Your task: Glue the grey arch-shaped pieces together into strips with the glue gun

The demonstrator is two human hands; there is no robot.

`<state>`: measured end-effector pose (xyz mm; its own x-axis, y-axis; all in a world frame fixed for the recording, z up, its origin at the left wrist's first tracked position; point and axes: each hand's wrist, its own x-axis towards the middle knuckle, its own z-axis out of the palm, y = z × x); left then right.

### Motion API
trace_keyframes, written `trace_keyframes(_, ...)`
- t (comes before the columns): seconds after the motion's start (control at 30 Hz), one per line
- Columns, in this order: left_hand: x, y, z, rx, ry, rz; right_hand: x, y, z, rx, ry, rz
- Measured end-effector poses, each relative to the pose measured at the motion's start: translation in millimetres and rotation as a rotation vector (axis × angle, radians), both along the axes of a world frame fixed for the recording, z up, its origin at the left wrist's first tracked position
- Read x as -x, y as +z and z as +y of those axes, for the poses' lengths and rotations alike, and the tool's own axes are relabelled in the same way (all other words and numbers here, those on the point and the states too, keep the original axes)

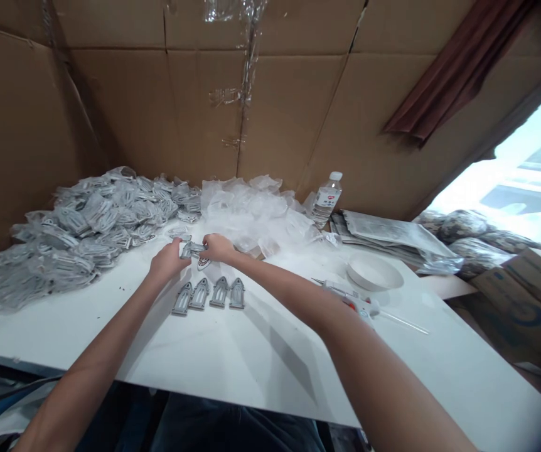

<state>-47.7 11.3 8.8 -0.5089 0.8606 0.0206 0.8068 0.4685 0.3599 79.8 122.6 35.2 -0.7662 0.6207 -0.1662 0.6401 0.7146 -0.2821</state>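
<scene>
Two hands meet over the far middle of the white table [233,370] — I see my left hand [167,259] and right hand [217,247] closed from either side on one small grey arch-shaped piece [192,250], which spans the gap between them, fingers pinching its ends. Just under the right hand's fingers a second small piece [203,262] with a pale face lies on the table; I cannot tell whether the hand touches it.

Nearer to me than both hands, just below them, four grey arch-shaped pieces [209,294] lie flat in a row, side by side and pointing away from me. Out past the left hand a big heap of bagged grey pieces [82,232] spreads along the cardboard wall [124,107]. Beyond the right hand sits a pile of empty clear bags [251,210], with a water bottle [327,199] upright farther off on that side. To the right of my right forearm lie a glue gun [353,300] and, just past it, a shallow white dish [374,272] — both well apart from the hands.
</scene>
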Motion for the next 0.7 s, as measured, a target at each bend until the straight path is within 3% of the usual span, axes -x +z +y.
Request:
trace_keyframes(0.1,7,-6.9,13,0.023,0.008,0.006,-34,17.4,7,0.032,0.095,-0.006)
trace_keyframes(0.27,6,-15.6,22,0.034,-0.010,0.014,-116,45.5,18,0.158,0.260,-0.093)
trace_keyframes(0.4,2,-18.3,26,0.020,-0.028,0.030,-160,45.6,12,0.249,0.338,-0.187)
trace_keyframes(0.53,0,-17.4,27,0.001,-0.028,0.041,-165,30.8,7,0.241,0.389,-0.220)
trace_keyframes(0.7,2,-11.4,9,-0.027,-0.022,0.039,-128,21.3,16,0.112,0.406,-0.184)
